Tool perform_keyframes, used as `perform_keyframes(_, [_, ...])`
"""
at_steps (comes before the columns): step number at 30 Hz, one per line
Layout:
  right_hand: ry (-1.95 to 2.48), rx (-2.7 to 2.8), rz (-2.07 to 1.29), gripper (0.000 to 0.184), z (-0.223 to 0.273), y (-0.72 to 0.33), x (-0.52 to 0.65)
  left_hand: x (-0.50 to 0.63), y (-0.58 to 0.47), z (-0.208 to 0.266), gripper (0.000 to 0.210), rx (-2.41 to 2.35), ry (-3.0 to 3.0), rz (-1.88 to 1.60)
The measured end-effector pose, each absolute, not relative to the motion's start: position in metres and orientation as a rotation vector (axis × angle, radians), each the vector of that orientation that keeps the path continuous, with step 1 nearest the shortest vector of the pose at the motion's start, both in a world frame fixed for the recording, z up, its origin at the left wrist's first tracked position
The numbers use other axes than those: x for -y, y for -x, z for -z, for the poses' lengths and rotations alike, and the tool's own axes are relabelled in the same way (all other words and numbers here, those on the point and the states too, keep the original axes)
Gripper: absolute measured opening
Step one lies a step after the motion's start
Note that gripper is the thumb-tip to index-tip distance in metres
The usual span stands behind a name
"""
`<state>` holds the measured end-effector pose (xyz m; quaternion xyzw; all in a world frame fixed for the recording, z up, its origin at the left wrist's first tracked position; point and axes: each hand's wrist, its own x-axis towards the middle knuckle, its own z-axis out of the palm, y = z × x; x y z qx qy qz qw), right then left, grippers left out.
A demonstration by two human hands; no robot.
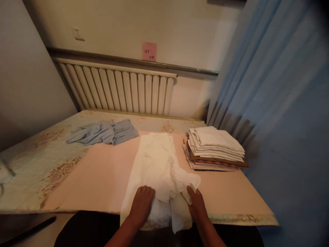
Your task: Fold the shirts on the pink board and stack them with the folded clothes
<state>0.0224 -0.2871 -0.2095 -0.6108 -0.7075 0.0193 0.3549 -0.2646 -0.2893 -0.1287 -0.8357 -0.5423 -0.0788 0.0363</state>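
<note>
A white garment (158, 161) lies lengthwise in front of me, its near end hanging over the table's front edge. Its upper layer is crumpled toward the right, and I cannot make out which kind of clothing it is. My left hand (143, 201) rests at the left of the garment's near part, fingers curled into the cloth. On the other side, my right hand (196, 201) pinches a bunched fold of the same white cloth, thumb uppermost.
A stack of folded clothes (216, 147), white on top, stands at the right. A crumpled blue garment (102, 133) lies back left. Pink cloth (100, 171) covers the front of the flowered table cover (59, 154). Behind are a radiator (123, 89) and, at right, a blue curtain (282, 113).
</note>
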Motion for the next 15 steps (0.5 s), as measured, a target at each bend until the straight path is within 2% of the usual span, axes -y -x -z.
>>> perform_keyframes(8, [1.661,1.779,-0.232,0.062,0.206,-0.021,0.291,0.29,0.267,0.124,0.014,1.652,2.494,0.298])
perform_keyframes(15, [1.726,1.804,-0.258,0.065,0.204,-0.021,0.289,0.3,0.271,0.12,0.019,1.658,2.41,0.428])
